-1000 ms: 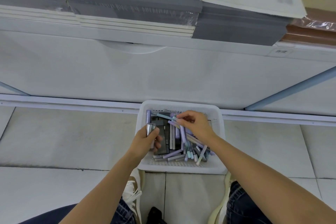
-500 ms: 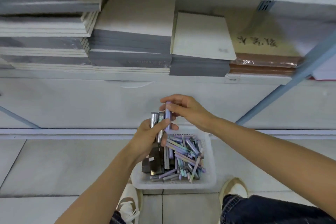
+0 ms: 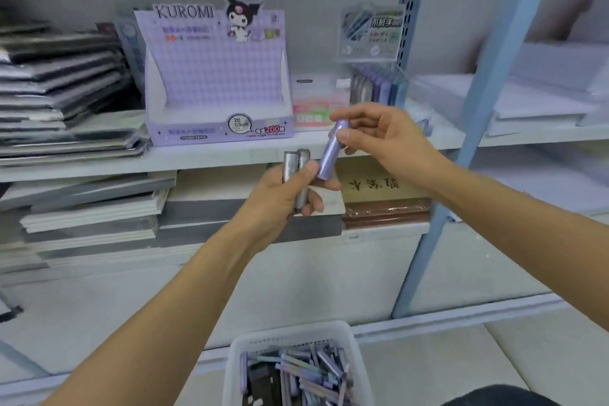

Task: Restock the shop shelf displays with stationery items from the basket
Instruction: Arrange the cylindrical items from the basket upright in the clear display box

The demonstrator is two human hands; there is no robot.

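My left hand grips two grey lead tubes upright in front of the shelf edge. My right hand pinches a purple lead tube by its top; the tube's lower end touches my left thumb. Behind them on the shelf stands the purple Kuromi display box, its tray looking bare. A second display with several purple and grey tubes stands to its right. The white basket with several tubes and pens sits on the floor below.
Stacks of grey and black notebooks fill the shelf's left side and the shelf below. A pink-and-green box sits between the displays. A blue slanted shelf post runs down the right. White paper packs lie beyond it.
Both hands have risen from the basket to shelf height with the tubes. The view has tilted up, so the upper shelf with the displays has come into sight and the basket has dropped to the bottom edge.
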